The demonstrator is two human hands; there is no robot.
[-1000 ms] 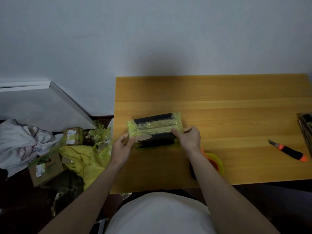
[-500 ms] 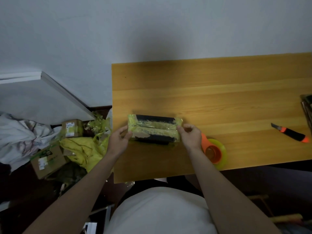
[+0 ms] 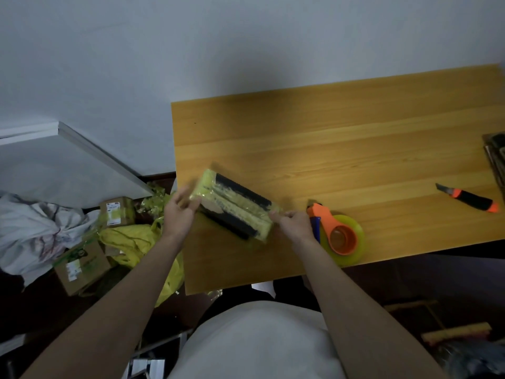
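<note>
Package: one unit, a black oblong block wrapped in yellow-green tape. It lies on the counter near the front left corner, set diagonally, with its left end farther from the person and its right end nearer.

Item count on the counter: one tape dispenser, orange with a yellow-green roll, just right of the right hand; one knife, black and orange, well apart at the far right. On the floor left of the counter: two cardboard boxes and one yellow bag.

Hands: two, both at the package. The left hand is at the left end, fingers nearly straight and spread against it, thumb touching the near corner; this hand is blurred. The right hand pinches the right end with curled fingertips, wrist over the counter beside the dispenser.

Change from half a second ago: the package lay roughly parallel to the counter's front edge; it is now rotated to the diagonal. The left hand, then cupped round the left end, now has its fingers extended.
</note>
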